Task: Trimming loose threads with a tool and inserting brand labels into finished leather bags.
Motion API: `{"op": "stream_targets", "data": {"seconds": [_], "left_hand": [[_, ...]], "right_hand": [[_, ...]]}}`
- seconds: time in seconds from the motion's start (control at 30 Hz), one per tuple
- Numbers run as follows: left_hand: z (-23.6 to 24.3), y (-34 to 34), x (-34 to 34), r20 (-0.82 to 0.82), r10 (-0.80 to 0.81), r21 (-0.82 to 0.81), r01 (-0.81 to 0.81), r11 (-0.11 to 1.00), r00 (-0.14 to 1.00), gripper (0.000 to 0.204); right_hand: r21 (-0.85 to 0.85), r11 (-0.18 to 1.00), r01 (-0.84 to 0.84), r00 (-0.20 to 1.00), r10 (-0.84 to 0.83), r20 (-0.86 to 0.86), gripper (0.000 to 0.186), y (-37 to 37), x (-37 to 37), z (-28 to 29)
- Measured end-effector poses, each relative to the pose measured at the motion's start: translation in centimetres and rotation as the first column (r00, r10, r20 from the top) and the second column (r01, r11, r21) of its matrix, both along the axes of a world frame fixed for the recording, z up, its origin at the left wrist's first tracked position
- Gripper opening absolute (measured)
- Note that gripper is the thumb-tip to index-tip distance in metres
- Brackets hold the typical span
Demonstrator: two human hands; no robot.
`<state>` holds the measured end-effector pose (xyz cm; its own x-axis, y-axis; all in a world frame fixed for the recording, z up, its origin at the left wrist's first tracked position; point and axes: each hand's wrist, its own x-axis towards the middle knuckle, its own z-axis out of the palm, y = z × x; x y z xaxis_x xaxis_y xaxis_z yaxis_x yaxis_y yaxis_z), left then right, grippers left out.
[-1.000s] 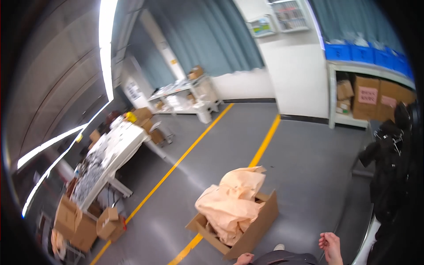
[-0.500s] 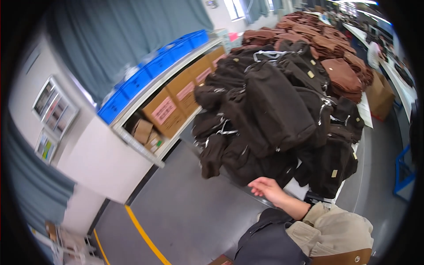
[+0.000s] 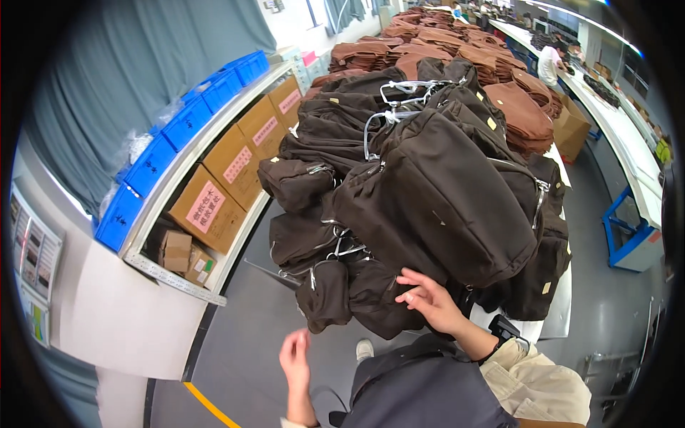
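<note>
- Head view, far left: a framed wall board point(image 3: 32, 253) hangs below a blue-grey curtain point(image 3: 157, 64).
- Next, blue plastic bins point(image 3: 146, 164) stand in a row on top of a white shelving unit point(image 3: 160, 277); beneath them sit brown cardboard boxes point(image 3: 239, 170) with pink labels.
- On the grey floor, a yellow line point(image 3: 207, 403) runs near the lower edge.
- The left hand point(image 3: 295, 360) is raised over the floor, fingers loosely bent, with nothing in it.
- Just beyond it, a small black zippered pouch point(image 3: 327, 292) hangs at the near left edge of a heap of black fabric bags point(image 3: 342, 135).
- At the middle, the right hand point(image 3: 432, 303) has its fingers parted and grips nothing; whether the fingertips touch the heap, I cannot tell.
- Above that hand, a large black zippered bag point(image 3: 457, 203) lies on top of the heap, on a white desk point(image 3: 561, 308).
- Behind and to the right, stacked brown bags point(image 3: 524, 118) cover the farther part.
- Far right, a co-worker in white point(image 3: 549, 66) leans at a long white desk point(image 3: 628, 146) with blue legs.
</note>
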<state>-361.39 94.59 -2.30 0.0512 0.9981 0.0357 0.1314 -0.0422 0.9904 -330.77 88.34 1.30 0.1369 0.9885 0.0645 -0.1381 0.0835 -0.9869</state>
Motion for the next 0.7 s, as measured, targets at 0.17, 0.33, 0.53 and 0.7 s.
{"op": "stream_targets", "data": {"seconds": [0.17,0.33,0.53,0.7], "left_hand": [[2.9,13.3,7.5,-0.451,-0.261,0.209,0.386,0.899,0.854,0.039],[1.9,15.6,12.4,-0.557,-0.416,0.199,0.602,0.773,0.719,0.034],[-0.4,16.0,12.3,-0.326,-0.467,0.137,0.53,0.837,0.822,0.028],[-1.6,15.9,12.2,-0.268,-0.485,0.18,0.538,0.823,0.832,0.025]], "right_hand": [[0.011,0.889,0.458,0.888,-0.457,-0.048,0.047,1.3,-0.1,2.0],[0.003,0.621,0.784,0.616,-0.777,-0.129,0.041,-0.5,4.0,7.3],[-0.028,0.846,0.532,0.83,-0.514,0.217,0.019,0.2,-0.7,11.9],[0.32,0.904,0.283,0.47,-0.422,0.776,0.015,8.5,-1.5,23.1]]}}
